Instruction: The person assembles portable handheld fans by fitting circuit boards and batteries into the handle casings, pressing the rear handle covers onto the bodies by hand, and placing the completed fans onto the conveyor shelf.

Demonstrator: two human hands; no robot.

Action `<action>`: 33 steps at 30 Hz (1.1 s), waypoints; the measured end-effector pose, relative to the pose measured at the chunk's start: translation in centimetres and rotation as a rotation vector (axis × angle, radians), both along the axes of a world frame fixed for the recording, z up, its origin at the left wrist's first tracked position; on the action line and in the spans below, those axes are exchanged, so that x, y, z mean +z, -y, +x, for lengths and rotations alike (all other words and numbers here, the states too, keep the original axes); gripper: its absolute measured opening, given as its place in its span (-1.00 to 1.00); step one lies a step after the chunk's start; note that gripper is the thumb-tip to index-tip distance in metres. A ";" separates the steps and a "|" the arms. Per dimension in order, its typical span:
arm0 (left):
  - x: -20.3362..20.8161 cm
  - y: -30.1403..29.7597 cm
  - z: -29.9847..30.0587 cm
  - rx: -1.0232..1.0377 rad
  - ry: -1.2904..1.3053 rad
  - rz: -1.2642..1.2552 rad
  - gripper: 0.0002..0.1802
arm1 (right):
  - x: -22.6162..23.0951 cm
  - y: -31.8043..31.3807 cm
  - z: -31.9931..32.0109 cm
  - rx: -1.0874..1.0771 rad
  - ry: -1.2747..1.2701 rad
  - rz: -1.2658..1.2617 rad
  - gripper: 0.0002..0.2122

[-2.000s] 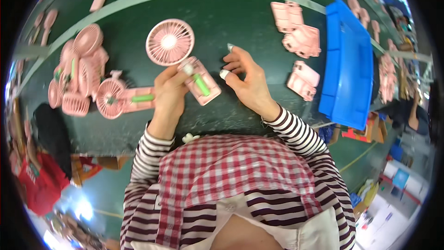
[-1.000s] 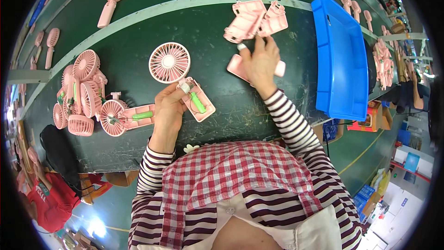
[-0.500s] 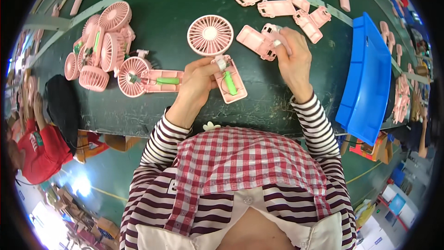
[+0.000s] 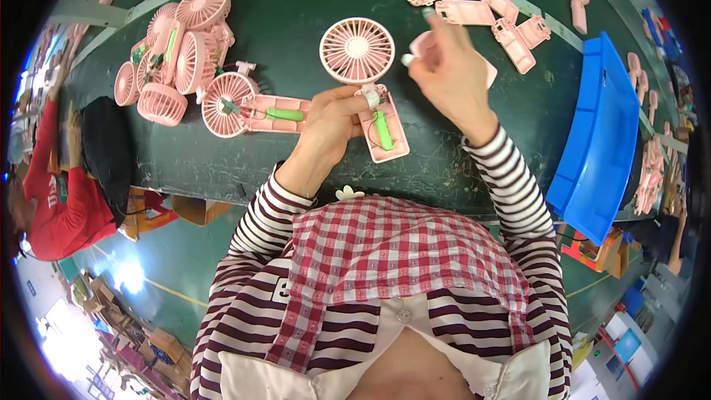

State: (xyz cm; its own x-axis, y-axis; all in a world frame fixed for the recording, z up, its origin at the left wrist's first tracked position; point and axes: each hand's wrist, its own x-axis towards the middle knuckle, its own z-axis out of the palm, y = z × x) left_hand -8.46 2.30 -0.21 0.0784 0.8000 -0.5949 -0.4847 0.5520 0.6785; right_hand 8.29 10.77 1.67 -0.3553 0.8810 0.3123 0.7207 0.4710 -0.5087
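- Left of the blue bin (image 4: 583,130), well apart from it across the green table (image 4: 452,167), lies the pink fan (image 4: 357,47) in hand, its round grille pointing away from the person and its handle open toward them.
- Inside that open handle sits a green battery (image 4: 383,131) with thin wiring; no second half covers it, so the handle looks fitted out but unclosed.
- Farther left of the bin, beyond the left hand, another fan (image 4: 224,104) lies with its handle likewise open and a green battery showing; past it, a heap of fans (image 4: 184,61) also shows bare wiring and green parts, so several seem unfinished.
- Just left of the bin's far end, loose pink shells (image 4: 465,12) lie scattered, separate from any fan.
- The left hand (image 4: 329,120), left of the bin, has thumb and fingers clamped on the fan at the neck end of its handle.
- The right hand (image 4: 453,74), between that fan and the bin, is curled over a pink piece (image 4: 421,44); whether its fingers are closed on it or merely touching, I cannot tell.
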 end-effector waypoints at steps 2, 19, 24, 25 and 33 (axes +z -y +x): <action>-0.1 0.1 0.1 0.007 0.006 -0.011 -0.68 | 1.1 1.3 0.7 -0.006 -0.361 -0.197 -0.46; -0.2 0.6 2.0 0.053 0.053 0.006 -0.78 | -0.1 10.1 6.9 -0.080 0.358 -0.085 -0.49; -0.3 0.9 2.4 0.000 0.047 0.004 -0.70 | 0.8 9.7 6.0 -0.044 0.491 -0.131 -0.50; -0.5 0.8 2.5 0.005 0.058 0.008 -0.71 | 0.8 9.3 6.2 -0.034 0.463 -0.134 -0.50; 0.3 0.7 2.8 0.072 0.099 -0.005 -0.71 | 3.5 8.1 4.5 -0.023 0.117 -0.209 -0.51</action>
State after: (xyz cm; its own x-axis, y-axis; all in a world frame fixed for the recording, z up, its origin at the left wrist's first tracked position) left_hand -5.67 1.63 0.11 0.0795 0.8029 -0.5908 -0.5878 0.5165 0.6227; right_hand 12.80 2.71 5.13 -0.3574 0.9305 0.0800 0.7901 0.3469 -0.5054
